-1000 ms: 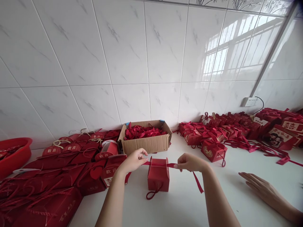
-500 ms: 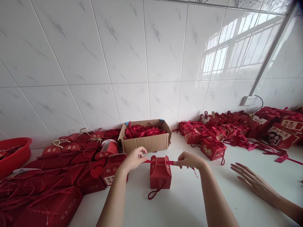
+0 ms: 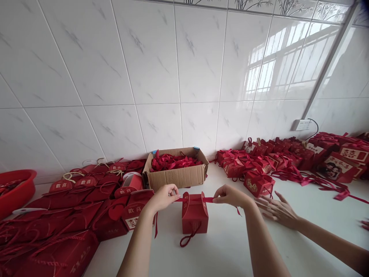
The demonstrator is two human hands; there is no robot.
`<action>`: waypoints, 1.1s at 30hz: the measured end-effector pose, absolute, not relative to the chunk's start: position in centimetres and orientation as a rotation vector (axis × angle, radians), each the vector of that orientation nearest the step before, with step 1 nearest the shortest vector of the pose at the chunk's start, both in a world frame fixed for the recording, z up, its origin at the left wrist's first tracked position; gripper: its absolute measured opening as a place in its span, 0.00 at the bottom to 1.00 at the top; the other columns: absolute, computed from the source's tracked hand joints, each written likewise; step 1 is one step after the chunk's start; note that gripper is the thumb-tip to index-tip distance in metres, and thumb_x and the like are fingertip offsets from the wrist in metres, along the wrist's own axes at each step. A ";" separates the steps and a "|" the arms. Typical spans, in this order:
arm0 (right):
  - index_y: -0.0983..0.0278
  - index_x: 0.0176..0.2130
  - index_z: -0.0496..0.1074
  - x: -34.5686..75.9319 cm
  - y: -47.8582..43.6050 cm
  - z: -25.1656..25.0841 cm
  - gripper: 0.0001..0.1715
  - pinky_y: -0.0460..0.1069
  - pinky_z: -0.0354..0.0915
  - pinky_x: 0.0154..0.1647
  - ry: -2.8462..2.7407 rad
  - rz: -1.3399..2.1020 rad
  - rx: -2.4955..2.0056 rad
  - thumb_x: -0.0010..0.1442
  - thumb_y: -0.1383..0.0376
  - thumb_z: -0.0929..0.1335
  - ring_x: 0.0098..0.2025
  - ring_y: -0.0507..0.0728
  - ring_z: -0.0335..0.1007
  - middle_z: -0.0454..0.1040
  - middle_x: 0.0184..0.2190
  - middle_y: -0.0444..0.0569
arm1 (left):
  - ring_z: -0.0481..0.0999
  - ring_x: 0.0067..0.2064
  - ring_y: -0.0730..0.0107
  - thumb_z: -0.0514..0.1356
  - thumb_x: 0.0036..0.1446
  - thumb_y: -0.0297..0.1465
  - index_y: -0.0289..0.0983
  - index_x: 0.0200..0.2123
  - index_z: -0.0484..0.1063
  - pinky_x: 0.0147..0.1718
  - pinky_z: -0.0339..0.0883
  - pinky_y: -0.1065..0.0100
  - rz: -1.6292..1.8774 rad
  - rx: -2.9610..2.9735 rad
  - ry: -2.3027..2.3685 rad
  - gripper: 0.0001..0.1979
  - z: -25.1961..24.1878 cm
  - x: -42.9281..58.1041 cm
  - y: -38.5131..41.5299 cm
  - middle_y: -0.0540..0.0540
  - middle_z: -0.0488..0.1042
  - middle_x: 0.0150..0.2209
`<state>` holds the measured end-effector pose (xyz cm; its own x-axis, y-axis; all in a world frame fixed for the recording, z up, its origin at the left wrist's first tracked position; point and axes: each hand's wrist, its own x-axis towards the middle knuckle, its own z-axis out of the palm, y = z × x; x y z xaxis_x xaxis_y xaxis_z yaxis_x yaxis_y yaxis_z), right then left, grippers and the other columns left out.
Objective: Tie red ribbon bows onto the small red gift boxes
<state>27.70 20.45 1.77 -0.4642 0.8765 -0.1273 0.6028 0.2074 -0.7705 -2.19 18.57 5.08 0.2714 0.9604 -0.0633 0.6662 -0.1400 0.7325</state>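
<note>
A small red gift box stands upright on the white table in front of me, its curved top flaps meeting and a dark red cord loop hanging down its near side. A red ribbon runs across the top through the flaps and stretches out to both sides. My left hand pinches the ribbon's left part, just left of the box. On the other side my right hand is closed on the right part, and a loose ribbon end dangles below it.
Behind the box is a cardboard box of red ribbons. Packed red boxes fill the left, beside a red basin. More tied boxes and loose ribbons lie right. Another person's hand lies near my right forearm.
The other person's hand has slid left across the table toward my right forearm. My hands keep hold of the ribbon in nearly the same place. The view has tilted up slightly.
</note>
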 end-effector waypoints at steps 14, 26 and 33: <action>0.57 0.28 0.81 28.0 20.5 1.9 0.13 0.49 0.63 0.35 -2.029 0.715 -1.179 0.50 0.71 0.67 0.33 0.55 0.65 0.66 0.32 0.47 | 0.56 0.23 0.74 0.63 0.43 0.49 0.36 0.28 0.70 0.23 0.49 0.71 0.572 1.851 1.457 0.21 5.0 -2.5 18.9 0.56 0.57 0.20; 0.56 0.25 0.80 28.5 20.3 1.2 0.20 0.52 0.63 0.44 -2.147 0.871 -1.310 0.45 0.78 0.65 0.46 0.61 0.69 0.72 0.46 0.49 | 0.57 0.25 0.72 0.59 0.43 0.53 0.35 0.22 0.70 0.25 0.49 0.70 0.307 1.863 1.422 0.25 4.8 -1.7 18.6 0.52 0.61 0.20; 0.62 0.38 0.73 27.5 21.2 0.5 0.14 0.52 0.63 0.42 -2.033 0.974 -1.335 0.58 0.68 0.60 0.43 0.59 0.69 0.74 0.42 0.52 | 0.59 0.24 0.72 0.56 0.46 0.55 0.38 0.22 0.62 0.23 0.50 0.70 0.244 1.878 1.353 0.24 4.7 -1.5 18.3 0.52 0.62 0.22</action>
<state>27.54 21.16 0.53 -0.3825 0.9234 0.0331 0.5527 0.2573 -0.7927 -1.51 18.29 4.70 0.4114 0.8674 -0.2800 0.7146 -0.1163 0.6897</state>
